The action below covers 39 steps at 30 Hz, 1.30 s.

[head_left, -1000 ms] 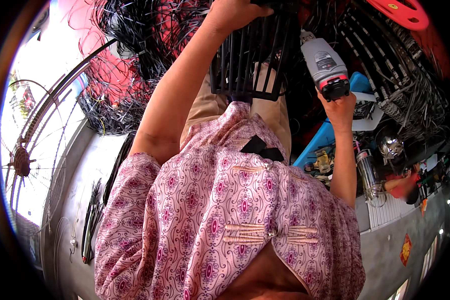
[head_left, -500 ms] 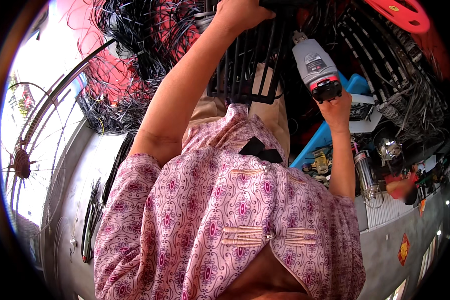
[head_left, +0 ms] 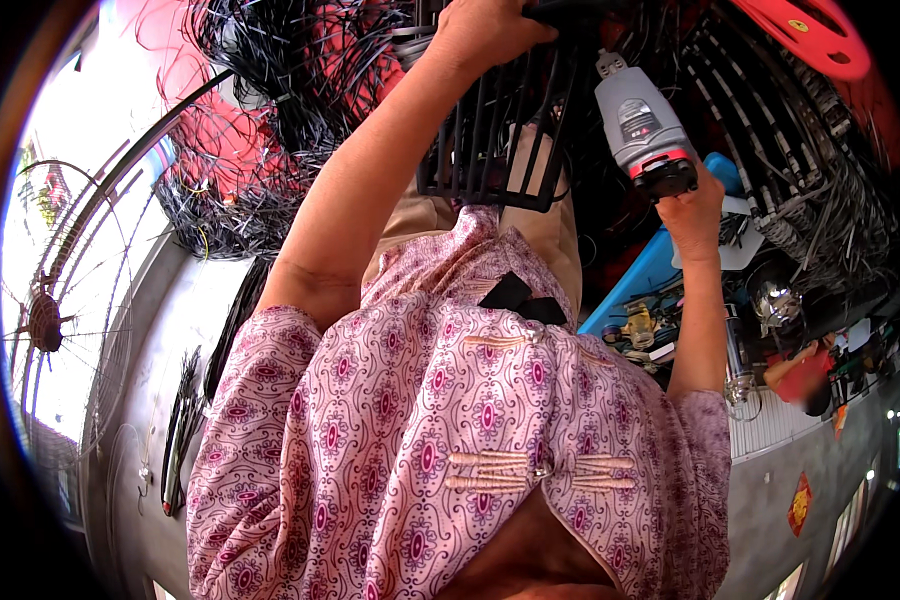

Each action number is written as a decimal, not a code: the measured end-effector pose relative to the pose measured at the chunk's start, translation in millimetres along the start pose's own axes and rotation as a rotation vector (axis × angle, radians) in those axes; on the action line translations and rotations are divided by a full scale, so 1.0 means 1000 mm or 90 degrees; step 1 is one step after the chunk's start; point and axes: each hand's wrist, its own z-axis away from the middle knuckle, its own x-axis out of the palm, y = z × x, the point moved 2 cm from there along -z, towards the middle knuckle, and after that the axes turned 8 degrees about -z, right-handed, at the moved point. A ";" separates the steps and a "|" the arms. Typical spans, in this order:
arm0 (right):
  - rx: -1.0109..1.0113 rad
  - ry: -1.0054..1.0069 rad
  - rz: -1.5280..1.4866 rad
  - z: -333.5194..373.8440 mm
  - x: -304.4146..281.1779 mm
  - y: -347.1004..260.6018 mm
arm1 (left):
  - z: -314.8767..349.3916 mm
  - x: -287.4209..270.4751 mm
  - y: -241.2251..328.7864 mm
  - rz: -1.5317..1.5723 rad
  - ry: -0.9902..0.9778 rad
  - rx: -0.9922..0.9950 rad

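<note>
My left hand (head_left: 485, 32) is closed over the top edge of a black metal wire grille (head_left: 495, 140), which hangs down in front of my lap. My right hand (head_left: 692, 215) grips the rear end of a grey power tool with a red band (head_left: 642, 125), its nose pointing up beside the right side of the grille. My pink patterned blouse fills the lower middle of the view and hides what lies below.
Piles of black and red wire pieces (head_left: 270, 90) lie at the upper left. A round wire fan guard (head_left: 50, 320) stands at the left. A blue tray with small tools (head_left: 640, 300) sits to the right, and black grilles (head_left: 770, 130) are stacked at the upper right.
My right hand has lifted the power tool up and leftward, closer to the grille. My left hand has kept its hold on the grille's top.
</note>
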 end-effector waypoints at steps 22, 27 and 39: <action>-0.087 -0.065 0.045 -0.028 -0.012 -0.008 | 0.000 -0.004 -0.006 -0.010 0.018 0.018; -0.079 -0.086 0.085 -0.034 -0.017 -0.018 | -0.001 -0.005 -0.006 -0.003 0.018 0.018; 0.059 -0.062 0.004 -0.009 -0.009 -0.024 | 0.005 -0.006 -0.012 0.062 0.018 0.079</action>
